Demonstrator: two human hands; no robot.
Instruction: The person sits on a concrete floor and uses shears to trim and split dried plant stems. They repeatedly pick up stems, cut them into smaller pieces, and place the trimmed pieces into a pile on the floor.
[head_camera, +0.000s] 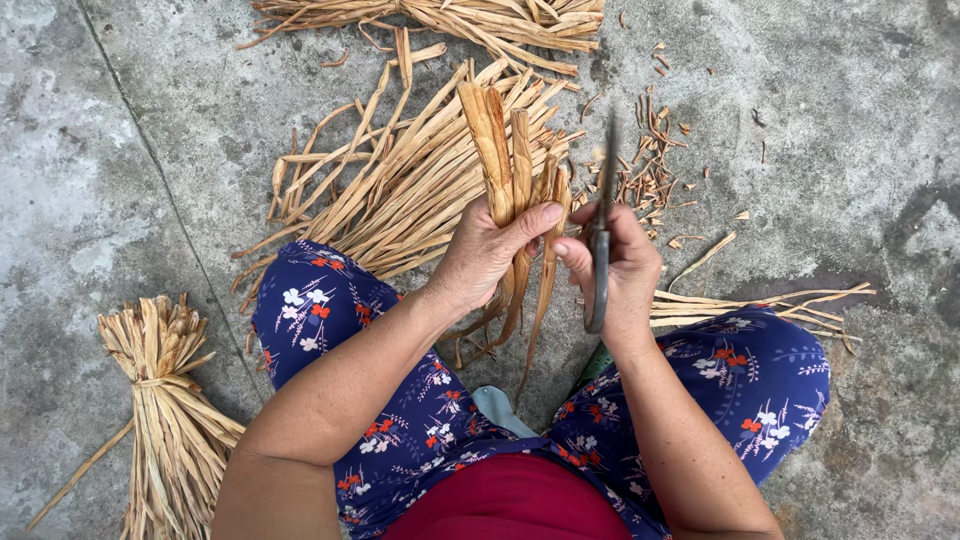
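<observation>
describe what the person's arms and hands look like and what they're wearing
Both arms are bare to above the elbow, no sleeves showing. The left hand and right hand wear no gloves, and no rings, watch or bracelets are visible. Below are a dark red top and blue flower-patterned trousers.

Dry, matt fibrous strips (505, 150), dull metal scissors (600, 240), rough concrete floor (850, 120)

A tied bundle of dried strips (165, 400) lies on the concrete floor (860, 120) beside scattered trimmings (650, 160).
</observation>
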